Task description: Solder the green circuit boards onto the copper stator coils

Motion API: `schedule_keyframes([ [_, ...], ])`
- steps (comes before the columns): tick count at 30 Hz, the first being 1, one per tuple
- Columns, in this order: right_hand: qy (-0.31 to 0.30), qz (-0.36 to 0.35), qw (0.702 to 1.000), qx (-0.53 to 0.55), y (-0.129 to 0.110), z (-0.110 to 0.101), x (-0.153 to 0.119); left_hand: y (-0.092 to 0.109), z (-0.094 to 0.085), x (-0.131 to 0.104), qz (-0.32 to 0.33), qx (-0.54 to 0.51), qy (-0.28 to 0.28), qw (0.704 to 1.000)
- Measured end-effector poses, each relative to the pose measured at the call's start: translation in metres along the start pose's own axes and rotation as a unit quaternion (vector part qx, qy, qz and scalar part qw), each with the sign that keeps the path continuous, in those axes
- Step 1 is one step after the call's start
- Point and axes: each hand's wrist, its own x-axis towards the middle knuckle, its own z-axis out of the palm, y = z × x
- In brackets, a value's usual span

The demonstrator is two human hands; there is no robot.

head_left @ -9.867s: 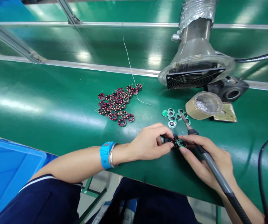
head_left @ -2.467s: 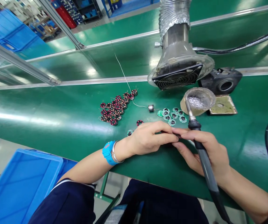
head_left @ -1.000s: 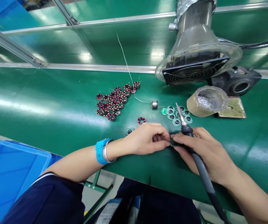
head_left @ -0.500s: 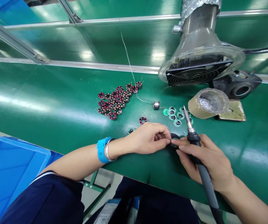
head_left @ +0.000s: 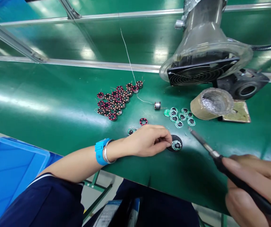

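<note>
My left hand [head_left: 153, 141] is closed in a pinch at the edge of a round green circuit board [head_left: 176, 145], which lies on a black round base [head_left: 178, 138]. What the fingertips hold is too small to make out. At the lower right, my right hand [head_left: 253, 186] is wrapped round a soldering iron [head_left: 211, 151], whose tip points up and left, a little short of the loose boards [head_left: 178, 124]. Thin solder wire [head_left: 131, 66] runs down to a silver coil [head_left: 157, 105]. A single red ring coil [head_left: 143, 121] lies above my left hand.
Several wound coils [head_left: 118, 99] stand grouped left of centre. A fume hood with a fan [head_left: 199, 74] hangs at the upper right, above a tan cup [head_left: 203, 107] and a sponge pad [head_left: 239, 113]. A blue bin [head_left: 14, 176] is at the left.
My right hand has moved right and down, away from the black base, and the iron now tilts left. The board on the base is uncovered. My left hand has hardly moved.
</note>
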Motion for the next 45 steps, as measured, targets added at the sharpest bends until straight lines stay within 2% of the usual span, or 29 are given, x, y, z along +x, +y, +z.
schedule_keyframes([
  [2, -0.016, -0.014, 1.000, -0.006, -0.007, -0.003, 0.009, 0.000, -0.001, 0.000, 0.001, 0.005, -0.003, 1.000],
  [5, -0.008, -0.009, 1.000, 0.007, -0.018, 0.002, 0.020, 0.000, -0.001, 0.000, -0.002, 0.006, -0.006, 1.000],
  [9, 0.001, 0.026, 1.000, -0.004, -0.024, 0.011, 0.018, -0.001, -0.002, -0.001, 0.009, 0.005, -0.005, 1.000],
  [21, 0.011, 0.043, 0.999, -0.015, -0.022, 0.017, 0.013, -0.001, -0.001, -0.001, 0.021, 0.013, -0.002, 1.000],
  [32, 0.007, 0.018, 1.000, -0.024, -0.023, 0.018, 0.018, -0.002, -0.001, -0.001, 0.008, 0.015, -0.003, 1.000],
  [38, 0.008, -0.001, 1.000, 0.007, -0.021, 0.011, 0.021, -0.002, -0.001, -0.001, 0.009, 0.012, -0.003, 1.000],
  [42, 0.028, 0.038, 0.999, 0.027, -0.016, 0.009, 0.012, 0.000, -0.001, -0.001, 0.016, 0.007, 0.000, 1.000],
  [45, 0.017, 0.034, 0.999, 0.003, -0.011, 0.014, 0.003, 0.001, -0.002, -0.001, 0.017, 0.005, 0.002, 1.000],
])
